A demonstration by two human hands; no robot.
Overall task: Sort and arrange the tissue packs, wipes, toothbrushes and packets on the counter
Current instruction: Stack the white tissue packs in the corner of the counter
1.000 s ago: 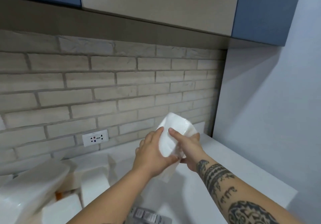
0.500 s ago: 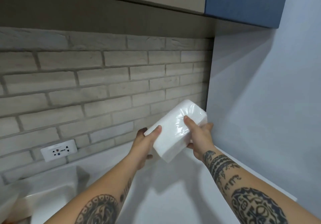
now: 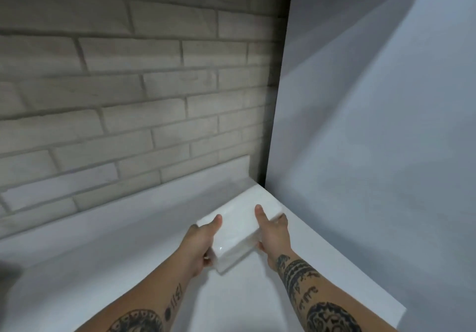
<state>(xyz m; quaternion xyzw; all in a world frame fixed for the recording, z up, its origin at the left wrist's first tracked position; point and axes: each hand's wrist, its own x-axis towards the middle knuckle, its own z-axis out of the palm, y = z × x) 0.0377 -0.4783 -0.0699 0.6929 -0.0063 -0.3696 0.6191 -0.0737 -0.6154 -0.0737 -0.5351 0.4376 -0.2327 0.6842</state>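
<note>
A person holds a white, plastic-wrapped tissue pack (image 3: pixel 238 231) in both hands at the far corner of a white counter (image 3: pixel 103 267). The left hand (image 3: pixel 202 245) clasps the pack's near end at 8 o'clock, thumb laid along the top and fingers curled underneath. The right hand (image 3: pixel 274 236) grips the side at 3 o'clock, thumb stretched on top, fingers wrapped round the far edge. The pack points toward 1 o'clock, where a pale brick wall (image 3: pixel 128 99) meets a plain grey-white wall (image 3: pixel 386 125). Whether it touches the counter cannot be told.
</note>
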